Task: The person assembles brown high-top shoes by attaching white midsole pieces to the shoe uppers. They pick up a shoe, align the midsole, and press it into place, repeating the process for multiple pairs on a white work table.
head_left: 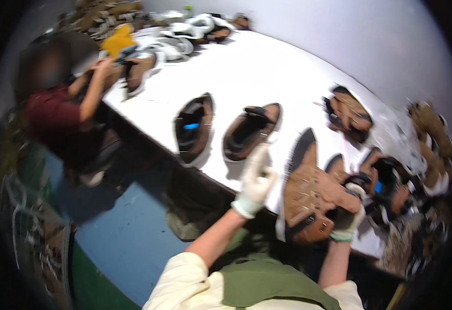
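My right hand (349,219), in a pale glove with a green cuff, grips a brown shoe (308,194) with black trim and a white sole. The shoe is tilted, its toe pointing away from me. In a matching glove, my left hand (257,181) has its fingers stretched toward a second brown shoe (251,132) on the table; whether they touch is blurred. A gap shows between the left thumb and fingers, with nothing visible in it. Left of that stands another brown shoe (194,129) with a blue patch inside.
The white table (267,67) runs from far left to near right. Brown shoes (347,113) and clear plastic (399,137) lie on the right, beside a pile of shoes (435,144). Far left, a co-worker (55,113) handles shoes near a heap of white shoes (179,39).
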The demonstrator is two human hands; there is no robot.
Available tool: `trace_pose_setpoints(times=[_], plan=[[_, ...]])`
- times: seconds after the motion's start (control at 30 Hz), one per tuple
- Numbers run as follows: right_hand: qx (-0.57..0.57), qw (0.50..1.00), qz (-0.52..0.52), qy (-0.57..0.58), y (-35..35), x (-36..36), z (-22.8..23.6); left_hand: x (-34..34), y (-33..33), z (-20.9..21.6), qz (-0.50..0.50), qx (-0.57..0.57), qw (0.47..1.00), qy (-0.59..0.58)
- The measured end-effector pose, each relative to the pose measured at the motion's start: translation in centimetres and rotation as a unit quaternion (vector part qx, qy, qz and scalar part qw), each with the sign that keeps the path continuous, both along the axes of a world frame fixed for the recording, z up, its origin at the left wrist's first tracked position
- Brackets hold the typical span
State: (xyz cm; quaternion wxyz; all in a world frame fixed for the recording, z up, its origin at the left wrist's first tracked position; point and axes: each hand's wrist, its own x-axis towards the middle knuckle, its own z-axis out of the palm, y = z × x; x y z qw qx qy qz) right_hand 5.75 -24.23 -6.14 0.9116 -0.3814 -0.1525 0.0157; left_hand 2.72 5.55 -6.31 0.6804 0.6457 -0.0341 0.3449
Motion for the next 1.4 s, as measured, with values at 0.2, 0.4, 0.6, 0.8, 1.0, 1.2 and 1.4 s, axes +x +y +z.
trace_pose_setpoints(times=[0.2,0.4,0.6,0.8,1.0,1.2,1.4], plan=[[-0.113,0.989,-0.095,0.007,-1.3,0.9,-1.7,-0.4,0.8,0.9,-0.205,-0.117,0.965,0.117],[-0.061,0.995,-0.048,0.066,1.1,0.1,1.4,-3.2,2.3,2.5,-0.219,-0.175,0.955,0.097],[-0.089,0.994,-0.034,0.057,2.4,0.3,1.2,-2.5,1.5,1.5,-0.152,-0.265,0.949,0.076],[-0.167,0.984,-0.064,0.025,2.5,1.6,-1.2,-1.1,0.0,0.3,-0.119,-0.320,0.938,0.065],[-0.247,0.962,-0.115,0.025,3.7,1.5,-1.0,-0.3,-0.1,-0.1,-0.169,-0.387,0.905,0.048],[-0.293,0.944,-0.132,0.078,6.4,0.6,1.7,0.3,0.2,-0.5,-0.193,-0.438,0.877,0.035],[-0.583,0.794,-0.167,-0.044,5.5,0.1,4.4,0.9,0.1,-0.1,-0.190,-0.471,0.860,0.045]])
